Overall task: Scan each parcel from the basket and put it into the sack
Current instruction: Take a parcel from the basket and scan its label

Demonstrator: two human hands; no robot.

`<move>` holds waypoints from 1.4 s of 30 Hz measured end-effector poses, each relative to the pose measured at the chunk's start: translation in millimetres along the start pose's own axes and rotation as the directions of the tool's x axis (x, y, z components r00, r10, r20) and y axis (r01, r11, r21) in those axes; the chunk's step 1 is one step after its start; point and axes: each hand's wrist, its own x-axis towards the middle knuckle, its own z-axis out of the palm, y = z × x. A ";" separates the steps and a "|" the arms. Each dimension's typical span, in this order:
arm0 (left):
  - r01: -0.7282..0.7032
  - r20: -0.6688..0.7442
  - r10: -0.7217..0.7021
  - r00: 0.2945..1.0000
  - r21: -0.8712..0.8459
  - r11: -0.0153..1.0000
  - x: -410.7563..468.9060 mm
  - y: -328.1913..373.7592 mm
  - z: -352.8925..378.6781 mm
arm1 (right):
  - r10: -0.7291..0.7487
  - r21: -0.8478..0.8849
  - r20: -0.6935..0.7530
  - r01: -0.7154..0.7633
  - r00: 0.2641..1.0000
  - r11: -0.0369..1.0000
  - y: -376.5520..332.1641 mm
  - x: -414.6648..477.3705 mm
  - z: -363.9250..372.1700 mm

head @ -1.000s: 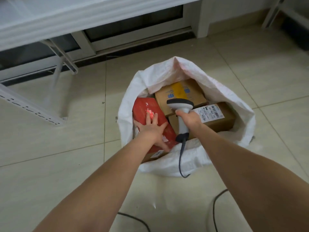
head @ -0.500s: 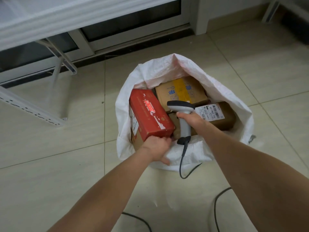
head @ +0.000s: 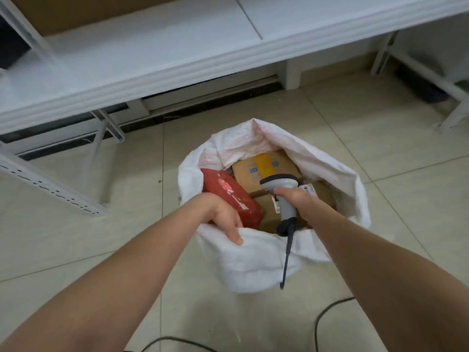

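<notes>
A white woven sack stands open on the tiled floor. Inside lie a red parcel at the left, a brown box with a yellow stripe behind it, and a brown box with a white label at the right, partly hidden by my arm. My left hand grips the sack's near rim, beside the red parcel. My right hand holds a grey barcode scanner by its handle over the sack, its cable hanging down. No basket is in view.
White metal shelving runs across the back, with a slanted leg on the floor at the left and another frame at the far right. A black cable lies on the tiles near my feet.
My left hand has let go of the red parcel's near end and taken hold of the sack's rim. The red parcel has sunk lower in the sack. My view has tilted up.
</notes>
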 end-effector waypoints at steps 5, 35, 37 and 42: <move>-0.075 -0.064 0.068 0.996 -0.127 0.989 -2.0 5.7 -7.0 | -0.023 -0.033 -0.030 0.022 0.999 0.999 -6.3 -19.9 -18.9; 0.153 -0.760 -0.039 0.648 0.079 0.985 12.0 22.0 -32.1 | 0.017 0.214 0.013 -0.019 1.000 0.977 -6.6 -74.2 -32.8; 0.167 -0.767 -0.043 0.640 0.085 0.982 -21.8 38.6 -37.4 | 0.021 0.221 0.012 -0.023 1.000 0.975 -22.1 -103.7 -50.4; 0.186 -0.766 -0.006 0.643 0.148 0.971 -110.6 94.3 -41.7 | 0.057 0.314 -0.004 -0.052 0.998 0.948 -58.0 -181.5 -95.6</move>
